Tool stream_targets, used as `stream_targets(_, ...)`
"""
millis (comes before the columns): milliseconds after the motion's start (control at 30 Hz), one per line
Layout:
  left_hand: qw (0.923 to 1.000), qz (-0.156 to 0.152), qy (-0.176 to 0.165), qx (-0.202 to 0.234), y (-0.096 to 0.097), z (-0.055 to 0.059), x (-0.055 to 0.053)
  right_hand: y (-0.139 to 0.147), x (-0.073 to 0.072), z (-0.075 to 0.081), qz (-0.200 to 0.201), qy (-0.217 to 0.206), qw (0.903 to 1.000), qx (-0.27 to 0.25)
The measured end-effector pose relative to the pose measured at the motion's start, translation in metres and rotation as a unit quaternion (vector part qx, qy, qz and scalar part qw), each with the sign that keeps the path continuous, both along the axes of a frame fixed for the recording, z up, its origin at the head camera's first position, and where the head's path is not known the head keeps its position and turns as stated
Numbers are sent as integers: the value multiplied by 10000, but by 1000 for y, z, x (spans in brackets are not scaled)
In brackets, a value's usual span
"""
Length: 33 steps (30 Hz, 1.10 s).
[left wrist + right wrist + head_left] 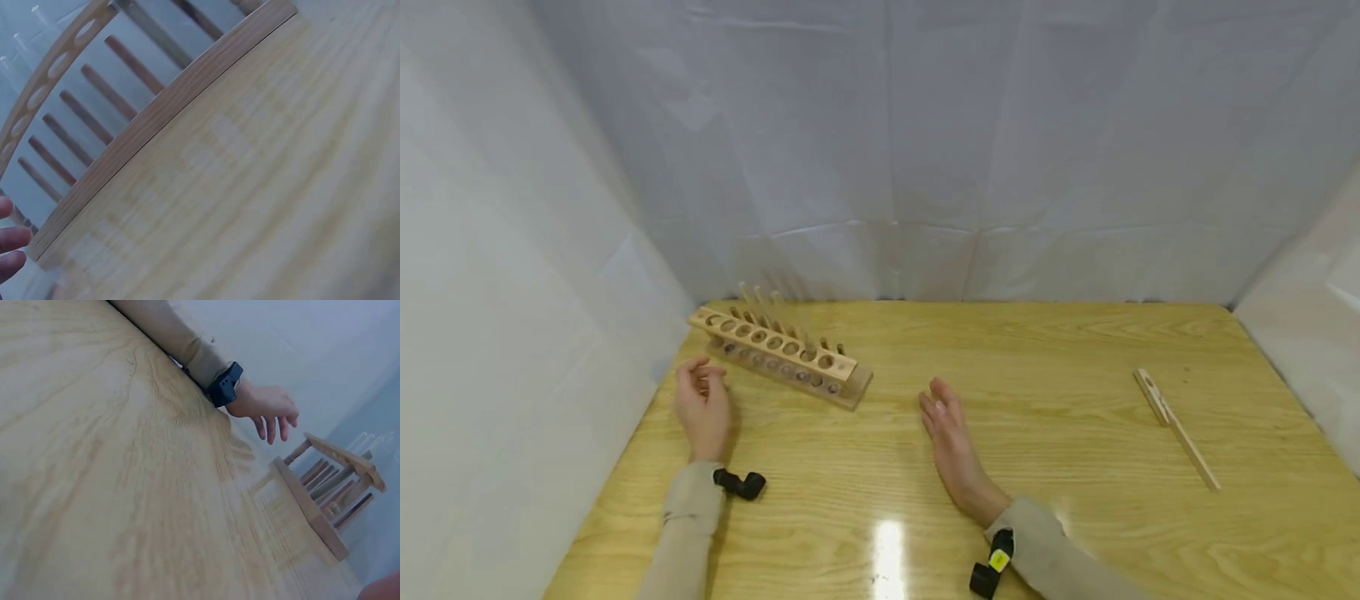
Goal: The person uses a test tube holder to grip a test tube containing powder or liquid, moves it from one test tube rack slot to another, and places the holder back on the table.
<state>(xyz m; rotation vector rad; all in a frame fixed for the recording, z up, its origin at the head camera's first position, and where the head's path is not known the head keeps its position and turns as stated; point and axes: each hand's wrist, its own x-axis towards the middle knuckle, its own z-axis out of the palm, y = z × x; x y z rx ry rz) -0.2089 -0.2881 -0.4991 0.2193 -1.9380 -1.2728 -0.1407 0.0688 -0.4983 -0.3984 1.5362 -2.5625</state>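
A wooden test tube rack (775, 343) stands at the left rear of the table, slanting down to the right. It has a row of round holes and a row of pegs behind them. Several clear glass test tubes (758, 304) rise from it, their outlines faint. Just in front of the rack's left end is my left hand (703, 408), its fingers loosely bent around nothing. My right hand (953, 450) hovers to the right of the rack, fingers extended and holding nothing. In the right wrist view, the left hand (269, 411) appears beside the rack (319, 506), apart from it.
A wooden test tube holder (1176, 429) lies on the right side of the yellow wood-grain table (1045, 358). Pale sheeting (925, 150) hangs behind the table and along both sides. Each wrist wears a small black camera.
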Motion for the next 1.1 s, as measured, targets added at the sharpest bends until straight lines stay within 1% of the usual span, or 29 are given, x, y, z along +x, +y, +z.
stream_targets(67, 9996, -36, -196, 224, -3, -1, -4, -1, -2, -2, 23, 11, 10000, 63)
stream_targets(167, 9985, -47, -399, 384, -8, -3, -9, -2, -4, -6, 50, 20, 9999, 146)
stream_targets(267, 9981, -36, -496, 369, -13, -4, -15, -5, -6, -9, 94, -6, 9999, 124)
stream_targets(433, 9980, -135, -479, 394, -18, -4, -22, -16, -11, -10, 278, -40, 9996, -88)
stream_targets(500, 9971, -161, -603, 441, -20, -4, -22, -21, -12, -10, 383, -105, 9991, -151)
stream_targets(567, 9952, -217, -818, 499, -22, -4, -22, -26, -13, -9, 491, -168, 9985, -174)
stream_targets(667, 9906, -353, -1185, 592, -26, -4, -23, -32, -13, -9, 591, -279, 9978, -90)
stream_targets(733, 9868, -517, -1402, 620, -28, -4, -24, -35, -12, -8, 642, -281, 9975, 35)
stream_targets(833, 9809, -747, -1737, 449, -32, -2, -26, -38, -11, -7, 724, -275, 9968, 217)
stream_targets(933, 9726, -994, -2082, 294, -36, -1, -27, -40, -11, -6, 808, -275, 9960, 255)
stream_targets(1000, 9685, -1169, -2176, 327, -37, -1, -28, -42, -12, -6, 870, -297, 9955, 226)
stream_targets(1100, 9646, -1393, -2146, 647, -38, 2, -30, -45, -13, -7, 984, -339, 9944, 159)
